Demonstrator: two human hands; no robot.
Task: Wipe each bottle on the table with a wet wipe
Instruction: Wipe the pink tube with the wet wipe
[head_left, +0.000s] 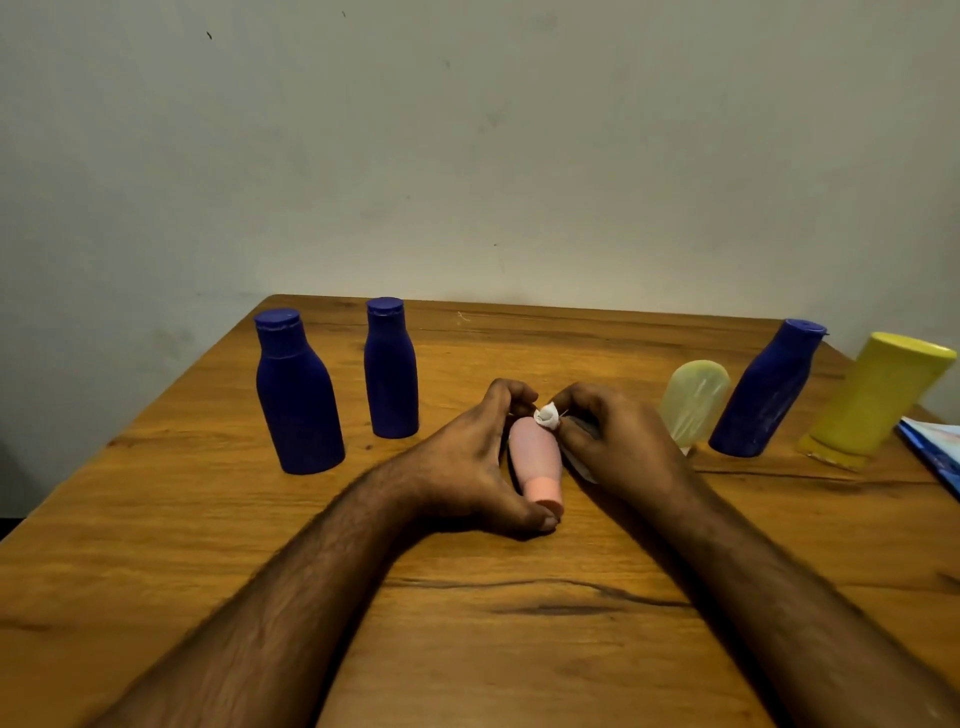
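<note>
A small pink bottle (535, 457) lies on its side at the middle of the wooden table (467, 597), cap toward me. My left hand (467, 457) holds it, thumb at the cap and fingers curled over its base. My right hand (618, 441) pinches a bunched white wet wipe (546, 415) against the bottle's far end. Two dark blue bottles (296, 389) (390, 369) stand upright at the left. A pale translucent bottle (693, 405), a third blue bottle (766, 392) and a yellow bottle (872, 400) stand at the right.
A blue and white packet (935, 447) lies at the table's right edge. A plain wall rises right behind the table's far edge. Bare wood stretches between me and the bottles.
</note>
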